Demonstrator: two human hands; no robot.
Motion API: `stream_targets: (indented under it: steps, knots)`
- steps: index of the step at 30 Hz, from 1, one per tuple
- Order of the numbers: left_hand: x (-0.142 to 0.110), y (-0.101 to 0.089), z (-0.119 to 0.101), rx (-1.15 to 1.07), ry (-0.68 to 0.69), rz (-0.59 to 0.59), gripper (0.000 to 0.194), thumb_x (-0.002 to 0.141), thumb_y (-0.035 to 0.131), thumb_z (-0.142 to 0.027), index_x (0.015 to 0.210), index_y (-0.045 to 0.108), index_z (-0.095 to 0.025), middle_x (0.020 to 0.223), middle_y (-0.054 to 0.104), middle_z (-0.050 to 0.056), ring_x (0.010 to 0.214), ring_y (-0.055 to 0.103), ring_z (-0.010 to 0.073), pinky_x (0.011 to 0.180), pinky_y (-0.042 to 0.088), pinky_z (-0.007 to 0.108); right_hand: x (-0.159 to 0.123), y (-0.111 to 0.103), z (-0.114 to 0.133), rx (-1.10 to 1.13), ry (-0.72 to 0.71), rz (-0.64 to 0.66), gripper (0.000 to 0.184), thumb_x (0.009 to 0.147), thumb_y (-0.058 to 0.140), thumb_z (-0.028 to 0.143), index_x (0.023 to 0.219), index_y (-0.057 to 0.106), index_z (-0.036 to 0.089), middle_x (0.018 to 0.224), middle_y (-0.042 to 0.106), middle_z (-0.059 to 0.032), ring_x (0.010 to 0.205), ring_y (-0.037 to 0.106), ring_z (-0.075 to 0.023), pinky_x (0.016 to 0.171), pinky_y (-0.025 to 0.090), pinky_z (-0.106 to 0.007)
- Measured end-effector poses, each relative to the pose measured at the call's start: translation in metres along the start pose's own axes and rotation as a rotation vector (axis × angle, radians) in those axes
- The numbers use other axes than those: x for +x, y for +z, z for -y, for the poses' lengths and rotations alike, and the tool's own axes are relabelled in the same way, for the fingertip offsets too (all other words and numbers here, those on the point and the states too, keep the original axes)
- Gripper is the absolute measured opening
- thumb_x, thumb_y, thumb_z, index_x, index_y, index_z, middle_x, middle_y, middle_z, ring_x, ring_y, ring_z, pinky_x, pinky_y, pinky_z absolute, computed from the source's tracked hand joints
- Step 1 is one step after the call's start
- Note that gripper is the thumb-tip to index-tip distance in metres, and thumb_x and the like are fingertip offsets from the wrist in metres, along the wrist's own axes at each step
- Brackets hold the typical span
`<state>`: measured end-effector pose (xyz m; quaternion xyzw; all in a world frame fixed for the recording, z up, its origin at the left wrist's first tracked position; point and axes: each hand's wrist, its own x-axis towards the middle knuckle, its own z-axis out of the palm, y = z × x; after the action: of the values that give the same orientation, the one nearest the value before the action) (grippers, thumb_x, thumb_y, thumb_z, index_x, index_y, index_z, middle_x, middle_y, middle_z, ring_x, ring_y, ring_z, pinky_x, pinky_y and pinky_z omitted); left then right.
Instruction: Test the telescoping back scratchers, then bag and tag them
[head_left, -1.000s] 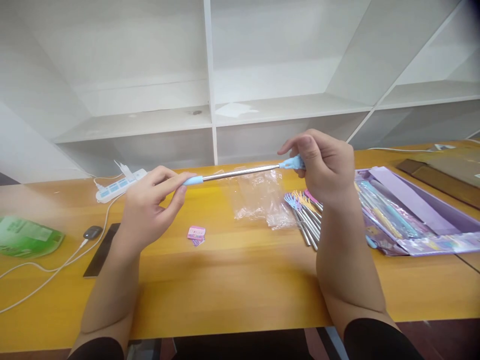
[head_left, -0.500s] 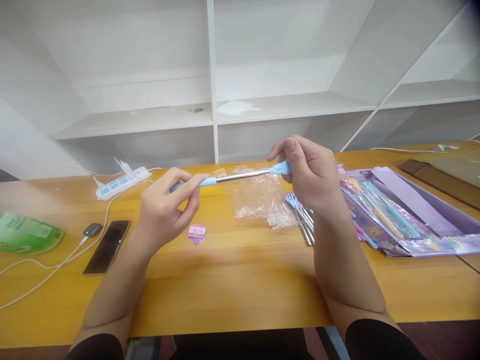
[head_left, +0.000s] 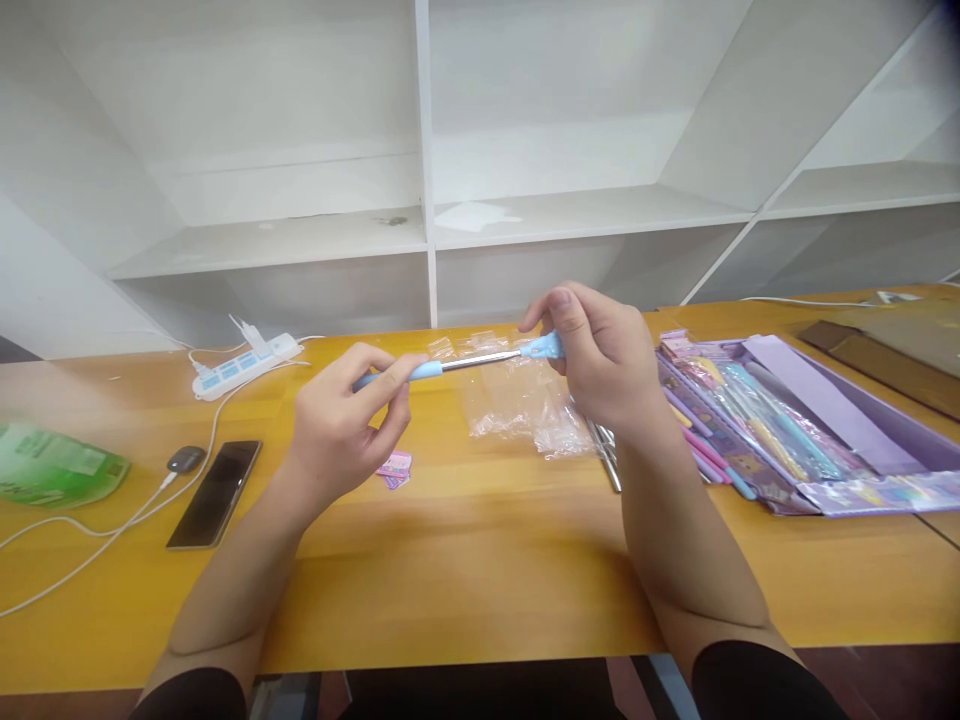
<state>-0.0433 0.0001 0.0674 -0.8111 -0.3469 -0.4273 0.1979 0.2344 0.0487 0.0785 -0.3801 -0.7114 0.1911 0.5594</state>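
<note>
No legible text or numbers.

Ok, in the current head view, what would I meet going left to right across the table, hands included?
Green pouch → black phone → left hand → rod's metal shaft → right hand → purple box.

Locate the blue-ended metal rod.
Head view, centre: the blue-ended metal rod spans from the left hand to the right hand, with clear plastic wrap on the desk behind it.
</note>
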Motion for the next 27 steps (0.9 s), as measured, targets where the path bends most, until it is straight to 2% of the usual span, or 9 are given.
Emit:
stream_targets:
  steps: [12, 27]
  knots:
    - [-0.003, 0.005, -0.004, 0.006, 0.004, -0.014, 0.04, 0.098, 0.061, -0.007, 0.129, 0.075, -0.028, 0.094, 0.071, 0.002, 0.075, 0.063, 0.0144, 0.067, 0.049, 0.03, -0.003, 0.014, 0.003, -0.014, 0.016, 0.024, 0.057, 0.112, 0.044, 0.068, 0.085, 0.07, 0.025, 0.058, 0.046, 0.0027, 0.05, 0.042, -0.0125, 0.055, 0.028, -0.031]
    - [-0.004, 0.009, -0.007, 0.014, 0.008, -0.025, 0.03, 0.097, 0.065, -0.006, 0.12, 0.077, -0.022, 0.092, 0.07, 0.002, 0.071, 0.059, 0.0132, 0.065, 0.046, 0.028, -0.005, 0.018, 0.003, -0.055, 0.027, 0.033, 0.058, 0.114, 0.042, 0.066, 0.087, 0.069, 0.023, 0.058, 0.047, 0.003, 0.049, 0.045, -0.0111, 0.053, 0.029, -0.03]
